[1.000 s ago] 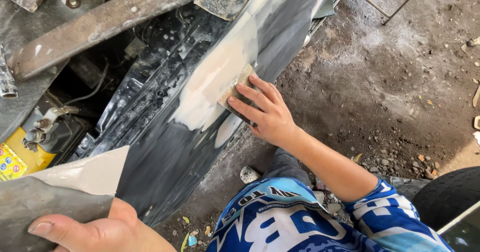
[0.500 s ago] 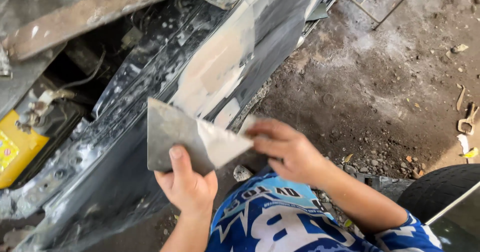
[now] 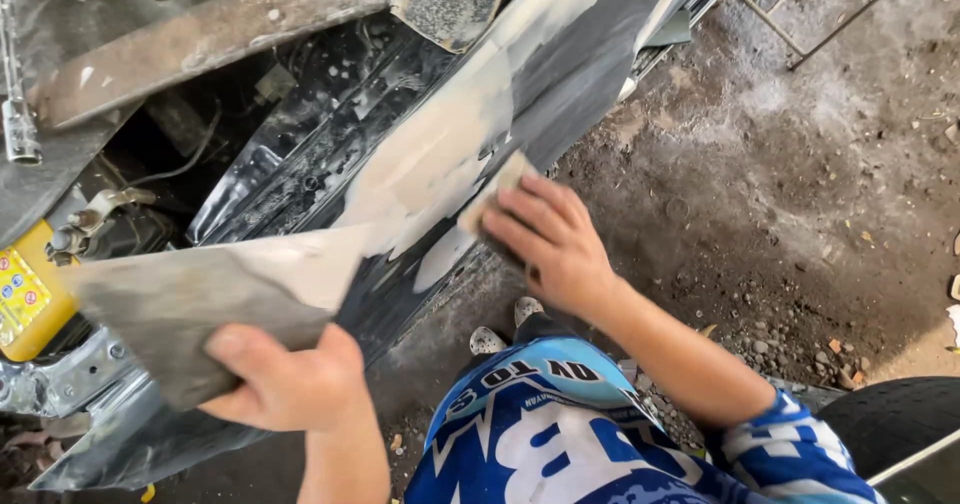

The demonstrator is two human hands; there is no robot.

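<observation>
Against the sloped dark panel (image 3: 590, 74), the fingers (image 3: 540, 214) of the person's right hand (image 3: 555, 239) lie flat and close together, pressing a small tan sanding pad (image 3: 497, 189) onto the panel's lower edge. Only the upper corner of the pad shows beyond the fingertips; the rest is hidden under the hand. The pad sits at the lower right end of a pale patch of filler (image 3: 440, 154) that runs diagonally up the panel toward the top of the view.

At lower left, the left hand (image 3: 290, 384) is closed on a flat grey board (image 3: 190, 299), thumb on its upper face and the remaining fingers out of sight beneath it. The board is held nearly level, and its far corner overlaps the panel just beside the filler patch. The two hands are apart, with the dark panel between them.

Behind the panel, an open cavity shows black bodywork with cables. A yellow battery (image 3: 25, 299) sits at the left edge, partly behind the board, and a rusty metal bar (image 3: 210, 39) crosses the upper left. Below the hands, a blue and white patterned sleeve (image 3: 540, 434) covers the right arm. Dirt ground (image 3: 800, 194) with small stones fills the right side, and a black tyre (image 3: 890, 424) appears in the lower right corner.
</observation>
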